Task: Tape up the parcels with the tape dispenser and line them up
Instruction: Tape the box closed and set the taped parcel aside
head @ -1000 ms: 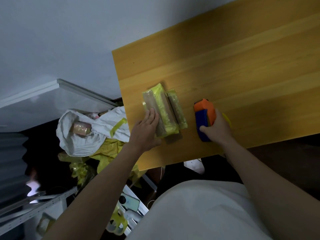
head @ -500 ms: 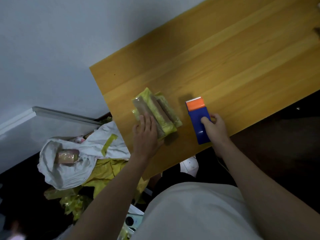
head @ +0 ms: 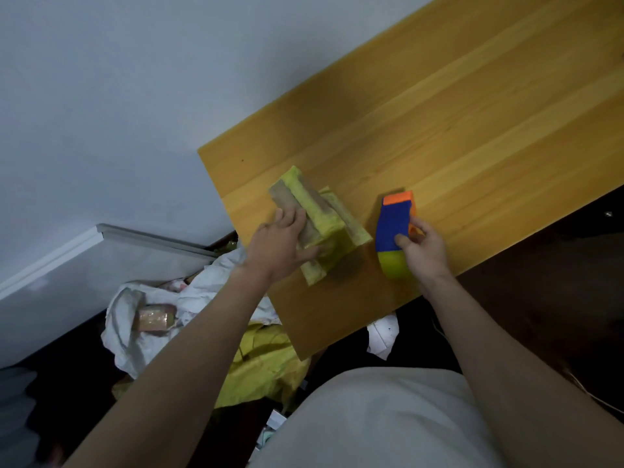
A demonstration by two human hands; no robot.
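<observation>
On floor: white sack (head: 135,336) holds taped parcel (head: 156,317).

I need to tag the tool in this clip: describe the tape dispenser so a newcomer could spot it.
Find the wooden table and its near edge. The tape dispenser sits there in the grip of the right hand, to the right of the yellow-taped parcels. It alone is blue with an orange top and a yellow-green roll.

A person with bare forearms wears a pale cream garment (head: 371,423).
</observation>
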